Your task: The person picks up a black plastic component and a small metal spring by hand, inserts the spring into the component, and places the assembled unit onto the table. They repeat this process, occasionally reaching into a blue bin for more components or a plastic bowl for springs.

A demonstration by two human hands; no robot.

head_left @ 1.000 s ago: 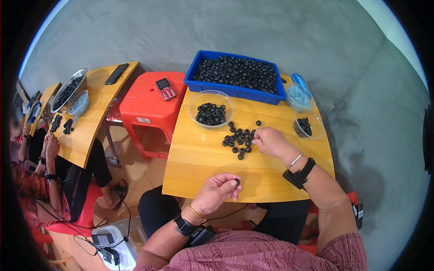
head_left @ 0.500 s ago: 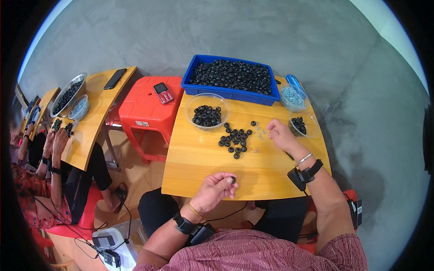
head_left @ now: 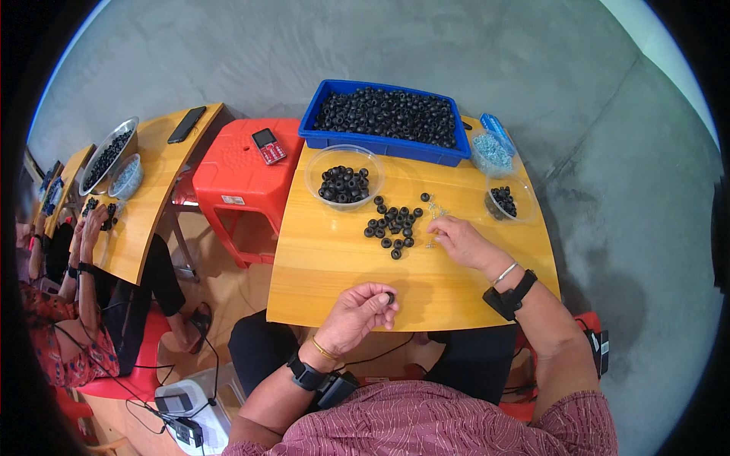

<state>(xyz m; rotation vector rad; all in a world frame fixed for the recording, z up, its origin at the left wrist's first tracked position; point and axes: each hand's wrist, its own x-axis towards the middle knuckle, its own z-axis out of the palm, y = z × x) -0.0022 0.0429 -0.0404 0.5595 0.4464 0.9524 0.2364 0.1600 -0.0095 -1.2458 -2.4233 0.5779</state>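
My left hand [head_left: 357,313] is closed near the table's front edge, pinching a small round black piece [head_left: 391,298] between thumb and forefinger. The piece looks like a thick bead with a hole. My right hand [head_left: 462,242] reaches over the table with its fingers bent together and pointing down beside a few tiny pale pieces [head_left: 433,210]. Whatever its fingertips hold, if anything, is too small to make out. Just left of it lies a loose cluster of black bead-like pieces [head_left: 393,222]. A clear round bowl [head_left: 311,182] behind the cluster holds more of them.
Across the table's back sits a blue tray [head_left: 380,148] heaped with black pieces. At the right stand a tub of light-blue bits [head_left: 493,152] and a clear bowl of small black parts [head_left: 502,201]. A red stool [head_left: 242,171] bears a mobile phone [head_left: 269,146]. Another person works at the left table [head_left: 152,205].
My right hand has moved left from beside the small right bowl to the tiny pale pieces. My left hand still pinches the black piece. The whole view has shifted slightly.
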